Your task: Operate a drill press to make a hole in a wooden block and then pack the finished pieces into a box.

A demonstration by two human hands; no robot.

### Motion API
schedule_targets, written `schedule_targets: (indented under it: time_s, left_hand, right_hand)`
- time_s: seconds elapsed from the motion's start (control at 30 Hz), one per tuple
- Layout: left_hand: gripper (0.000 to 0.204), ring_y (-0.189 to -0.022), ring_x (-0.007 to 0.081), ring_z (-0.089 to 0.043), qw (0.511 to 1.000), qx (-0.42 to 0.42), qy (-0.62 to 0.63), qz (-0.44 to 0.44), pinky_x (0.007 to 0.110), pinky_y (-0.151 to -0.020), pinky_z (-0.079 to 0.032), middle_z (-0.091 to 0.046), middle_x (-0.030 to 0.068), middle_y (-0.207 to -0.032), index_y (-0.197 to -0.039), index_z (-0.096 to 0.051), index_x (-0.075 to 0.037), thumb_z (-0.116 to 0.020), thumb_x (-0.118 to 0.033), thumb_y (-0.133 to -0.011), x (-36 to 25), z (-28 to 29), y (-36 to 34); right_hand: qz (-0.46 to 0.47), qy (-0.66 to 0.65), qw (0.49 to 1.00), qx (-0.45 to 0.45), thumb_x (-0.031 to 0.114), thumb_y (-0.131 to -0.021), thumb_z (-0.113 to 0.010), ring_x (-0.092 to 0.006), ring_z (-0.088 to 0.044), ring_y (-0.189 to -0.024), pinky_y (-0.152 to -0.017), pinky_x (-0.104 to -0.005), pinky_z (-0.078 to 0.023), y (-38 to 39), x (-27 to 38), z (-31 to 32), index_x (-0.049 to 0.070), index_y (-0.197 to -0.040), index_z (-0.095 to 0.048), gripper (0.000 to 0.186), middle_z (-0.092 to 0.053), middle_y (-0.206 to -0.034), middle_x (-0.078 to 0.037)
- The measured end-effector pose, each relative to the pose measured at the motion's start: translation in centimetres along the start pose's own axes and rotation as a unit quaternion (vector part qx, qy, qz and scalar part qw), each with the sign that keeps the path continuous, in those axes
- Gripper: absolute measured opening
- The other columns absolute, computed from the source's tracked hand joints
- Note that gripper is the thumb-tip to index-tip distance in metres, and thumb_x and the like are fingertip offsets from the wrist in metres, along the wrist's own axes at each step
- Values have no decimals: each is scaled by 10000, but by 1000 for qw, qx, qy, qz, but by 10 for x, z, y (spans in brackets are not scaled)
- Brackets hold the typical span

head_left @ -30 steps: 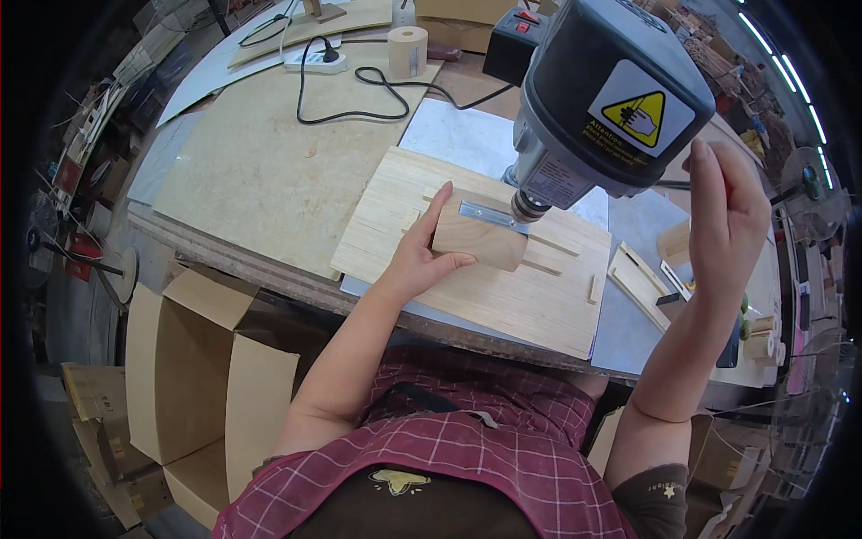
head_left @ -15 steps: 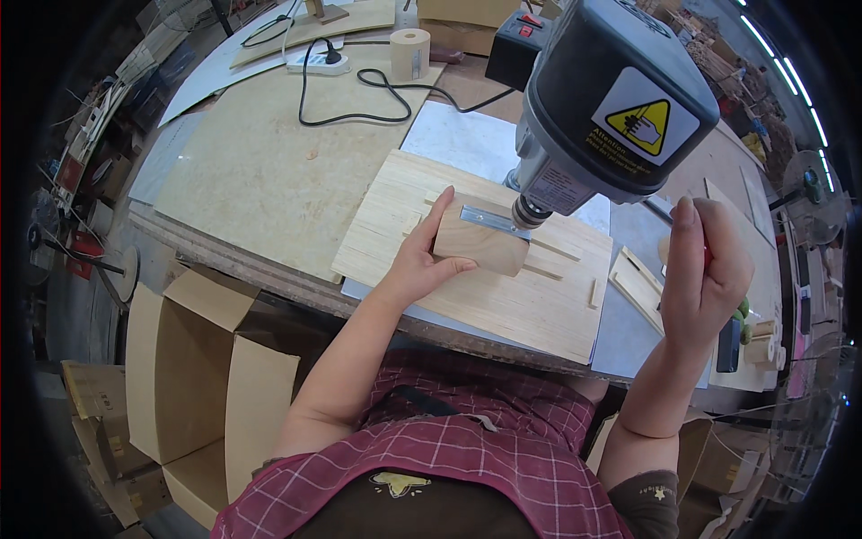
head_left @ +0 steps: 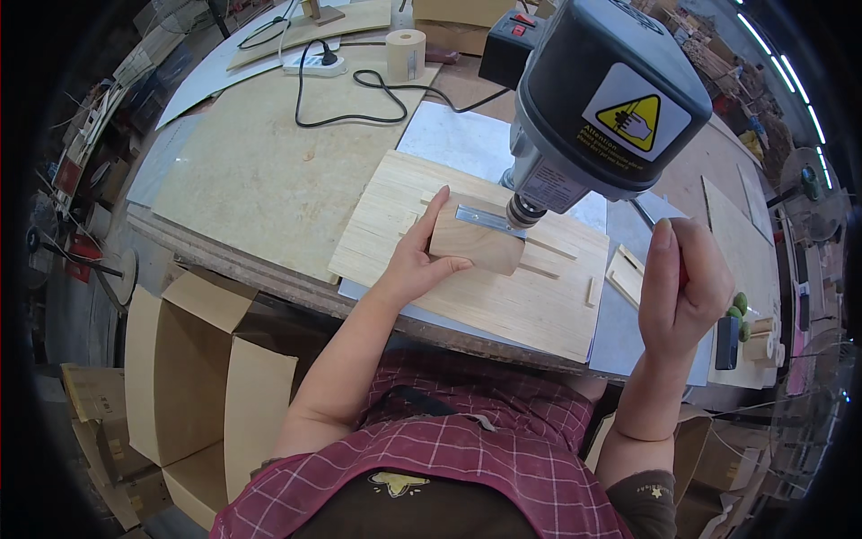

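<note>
Wooden block, small and pale, is laid flat on a light plywood board directly under the chuck of a drill press. A short metal strip is seen on the block's top face, with the chuck just above its right end. The block is held at its left end by the left hand, the thumb pressed along the near edge and the fingers laid over the far edge. The right hand is clenched around a handle to the right of the board; only a trace of red is visible between the fingers, so the handle's shape cannot be told. Thin slots are cut into the plywood board to the right of the block, and a smaller slotted piece of wood is placed just beside the board's right edge. The board is carried by a grey sheet on the bench. Farther back on the bench, a black cable is looped from a white power strip, and a roll of tape is stood near it. Open cardboard boxes are seen below the bench on the left.
</note>
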State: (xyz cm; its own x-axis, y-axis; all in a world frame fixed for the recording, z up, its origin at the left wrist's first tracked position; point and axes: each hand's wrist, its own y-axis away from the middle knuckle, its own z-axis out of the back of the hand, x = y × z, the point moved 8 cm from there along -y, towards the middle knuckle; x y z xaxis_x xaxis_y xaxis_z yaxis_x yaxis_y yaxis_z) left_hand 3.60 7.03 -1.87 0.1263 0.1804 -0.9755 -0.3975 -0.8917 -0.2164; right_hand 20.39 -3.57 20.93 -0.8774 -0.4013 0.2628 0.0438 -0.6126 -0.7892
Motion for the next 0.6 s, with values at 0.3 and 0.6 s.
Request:
schedule_targets:
  time_s: [0.3,0.6]
  left_hand:
    - [952,-1131,174,-426,1000,-3,22,8,291,-944,-361,-423,113,-1253,-1392,-188,-151,-743,-9,-630,2,0,1]
    - [942,-1134,172,-424,1000,1,16,7,288,-945,-366,-418,109,-1262,-1391,-189,-159,-725,22,-638,0,-1,0]
  right_hand:
    - [32,-6,999,-3,-1,-734,-577,-152,-364,-411,-397,-265,-252,11,4,-4,-4,-674,-520,82,-393,-516,-55]
    - [37,10,999,-7,2,-698,-593,-164,-364,-409,-391,-274,-259,31,4,-12,-18,-718,-547,54,-389,-523,-54]
